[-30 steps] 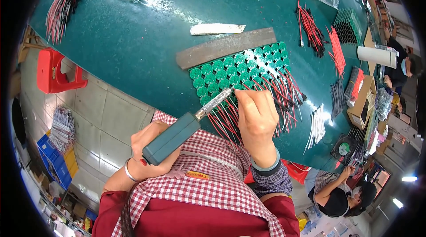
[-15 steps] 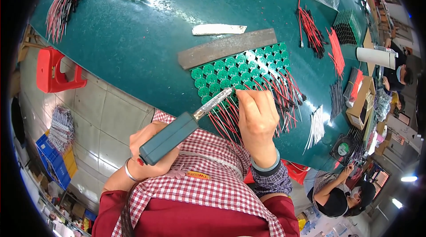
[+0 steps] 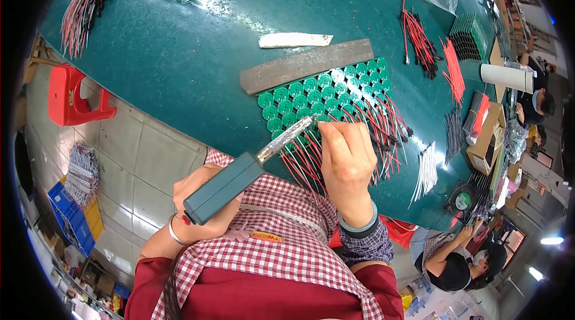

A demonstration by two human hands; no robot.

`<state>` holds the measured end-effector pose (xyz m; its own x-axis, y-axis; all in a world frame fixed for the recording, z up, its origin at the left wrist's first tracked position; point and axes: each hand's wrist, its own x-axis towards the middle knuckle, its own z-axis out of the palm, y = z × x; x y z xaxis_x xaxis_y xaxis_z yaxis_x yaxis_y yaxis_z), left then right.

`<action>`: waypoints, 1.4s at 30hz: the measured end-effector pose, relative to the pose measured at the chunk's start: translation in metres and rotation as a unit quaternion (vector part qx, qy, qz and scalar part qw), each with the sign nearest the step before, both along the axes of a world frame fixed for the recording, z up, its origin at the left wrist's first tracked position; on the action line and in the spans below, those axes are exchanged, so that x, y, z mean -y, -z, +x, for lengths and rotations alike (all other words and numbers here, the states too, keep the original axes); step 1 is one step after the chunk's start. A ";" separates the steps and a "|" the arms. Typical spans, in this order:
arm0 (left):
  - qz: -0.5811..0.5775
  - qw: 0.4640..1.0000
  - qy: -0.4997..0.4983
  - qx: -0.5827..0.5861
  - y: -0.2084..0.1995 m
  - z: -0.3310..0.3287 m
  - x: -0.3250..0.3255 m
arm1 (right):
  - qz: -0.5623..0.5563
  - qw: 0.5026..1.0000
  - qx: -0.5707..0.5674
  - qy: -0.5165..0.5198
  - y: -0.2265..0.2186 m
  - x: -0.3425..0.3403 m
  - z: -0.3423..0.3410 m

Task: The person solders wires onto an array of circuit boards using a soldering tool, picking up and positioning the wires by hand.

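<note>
My left hand (image 3: 206,200) is wrapped round the green block-shaped handle of a soldering iron (image 3: 224,188). Its silvery, worn shaft slants up to the right, and the tip is over a panel of round green circuit boards (image 3: 311,98). Beside the tip, the fingers of my right hand (image 3: 348,155) are pinched together at the panel. They seem to grip a thin wire, mostly hidden by the fingers. Red, white and black wires (image 3: 302,167) trail from the panel's near rows toward me, on both sides of my right hand.
A flat metal bar (image 3: 308,65) lies along the panel's far edge, with a white strip (image 3: 295,39) beyond it. At right are bundles of red wires (image 3: 453,71), black wires (image 3: 454,134) and white wires (image 3: 425,173), plus a small fan (image 3: 462,201). A red stool (image 3: 75,95) stands left.
The soldering iron and my left hand have shifted slightly to the left. My right hand stays in place at the panel.
</note>
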<state>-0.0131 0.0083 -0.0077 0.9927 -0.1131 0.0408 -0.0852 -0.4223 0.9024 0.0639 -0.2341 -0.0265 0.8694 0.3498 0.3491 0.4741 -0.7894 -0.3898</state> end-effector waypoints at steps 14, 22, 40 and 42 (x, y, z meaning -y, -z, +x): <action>0.009 1.000 -0.010 -0.014 -0.002 0.000 0.000 | 0.041 0.999 -0.013 0.014 -0.001 -0.003 0.002; -0.001 1.000 0.003 -0.011 0.000 0.003 0.000 | 0.053 0.998 -0.022 0.032 0.001 -0.004 0.002; -0.023 0.999 0.001 -0.025 0.004 0.001 -0.001 | 0.038 0.998 -0.032 0.031 -0.002 -0.006 0.004; -0.006 1.000 0.006 -0.002 0.001 0.003 -0.002 | 0.038 0.998 -0.032 0.030 -0.003 -0.006 0.005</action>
<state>-0.0099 0.0101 -0.0090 0.9914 -0.1250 0.0386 -0.0871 -0.4102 0.9078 0.0687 -0.2279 -0.0238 0.9095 0.2706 0.3156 0.3986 -0.7835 -0.4768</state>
